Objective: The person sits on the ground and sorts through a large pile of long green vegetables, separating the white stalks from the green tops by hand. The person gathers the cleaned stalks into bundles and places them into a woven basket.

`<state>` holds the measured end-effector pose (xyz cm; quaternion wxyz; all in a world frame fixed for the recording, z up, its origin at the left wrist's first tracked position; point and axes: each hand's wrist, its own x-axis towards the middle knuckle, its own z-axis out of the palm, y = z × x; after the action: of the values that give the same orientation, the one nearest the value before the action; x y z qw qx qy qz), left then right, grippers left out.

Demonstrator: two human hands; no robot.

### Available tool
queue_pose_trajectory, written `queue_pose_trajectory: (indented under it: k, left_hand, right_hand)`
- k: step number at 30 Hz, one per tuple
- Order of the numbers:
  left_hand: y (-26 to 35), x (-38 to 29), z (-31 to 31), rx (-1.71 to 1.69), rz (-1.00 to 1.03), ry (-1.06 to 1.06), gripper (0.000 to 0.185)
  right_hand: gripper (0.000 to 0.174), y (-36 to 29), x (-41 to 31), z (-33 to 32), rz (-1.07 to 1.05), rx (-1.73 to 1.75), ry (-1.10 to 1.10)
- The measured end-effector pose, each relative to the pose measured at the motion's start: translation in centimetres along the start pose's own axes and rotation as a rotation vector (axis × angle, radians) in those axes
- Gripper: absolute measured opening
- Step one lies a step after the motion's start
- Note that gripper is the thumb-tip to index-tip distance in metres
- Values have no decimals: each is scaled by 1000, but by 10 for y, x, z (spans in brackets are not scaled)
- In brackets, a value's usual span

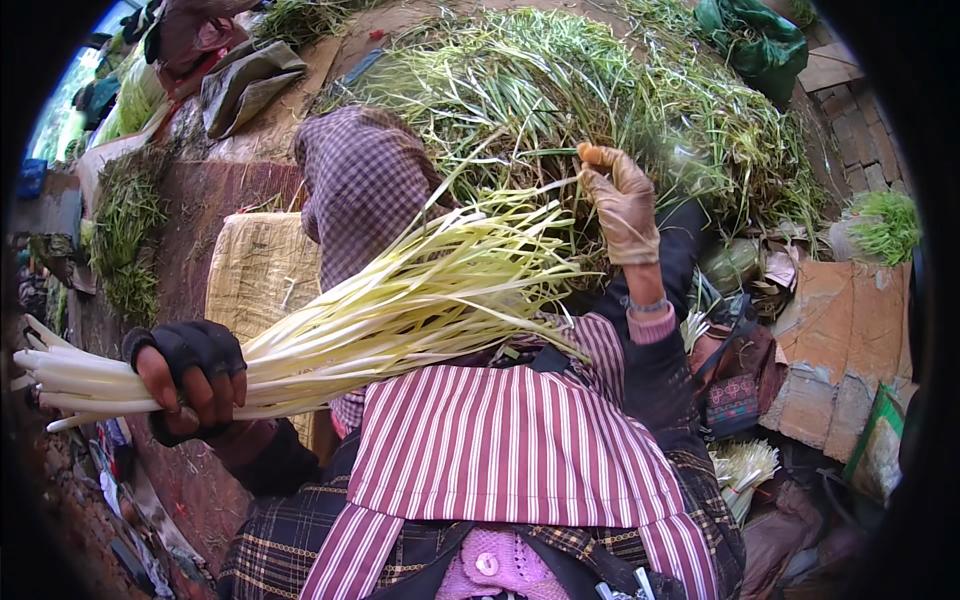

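My left hand (193, 379), in a black fingerless glove, grips a thick bundle of blanched, leek-like stalks (390, 315) around their white lower ends. The bundle lies slantwise across my front, white ends at the far left, pale yellow leaves fanning out to the right. By the leaf tips is my right hand (619, 202), in a thin tan glove with an orange fingertip cover. Its thumb and fingers are pinched together on a thin pale leaf. Behind the leaves, a large heap of loose green stalks and leaves (525, 82) spreads over the ground.
A person in a checked head covering (364, 172) is just beyond the bundle, partly hidden by it. A yellowish wrapped block (262, 262) stands left of them. Flattened cardboard (840, 337) and a tied bundle of pale stalks (742, 472) lie at right; a green sack (757, 45) is upper right.
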<state>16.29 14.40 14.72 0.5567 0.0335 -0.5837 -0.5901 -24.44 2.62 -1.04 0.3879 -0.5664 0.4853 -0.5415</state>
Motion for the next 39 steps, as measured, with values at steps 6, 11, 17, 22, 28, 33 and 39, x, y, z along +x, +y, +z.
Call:
queue_pose_trajectory:
  k: [6, 11, 17, 22, 28, 33, 39]
  left_hand:
    - [-4, 22, 17, -2, -1, -85, 19]
    - [-9, 30, 31, -46, -38, -90, 20]
    - [-10, 19, 28, -79, -116, -7, 26]
    - [-15, 9, 27, 200, -115, 140, 23]
    - [-5, 5, 41, 251, -287, 438, 34]
    - [-6, 1, 29, 181, -282, 447, 50]
    - [-11, -5, 4, 157, -312, 344, 35]
  right_hand:
    - [27, -125, -40, 99, -413, -29, -544]
    - [24, -138, -49, 154, -459, 5, -807]
    - [11, -138, -45, 145, -179, 317, -759]
    - [10, -160, -44, 116, 290, 639, -910]
    - [28, -171, -41, 92, 185, 870, -875]
    - [31, -155, -39, 51, 193, 758, -720]
    - [16, -134, -26, -11, -102, 1156, -750]
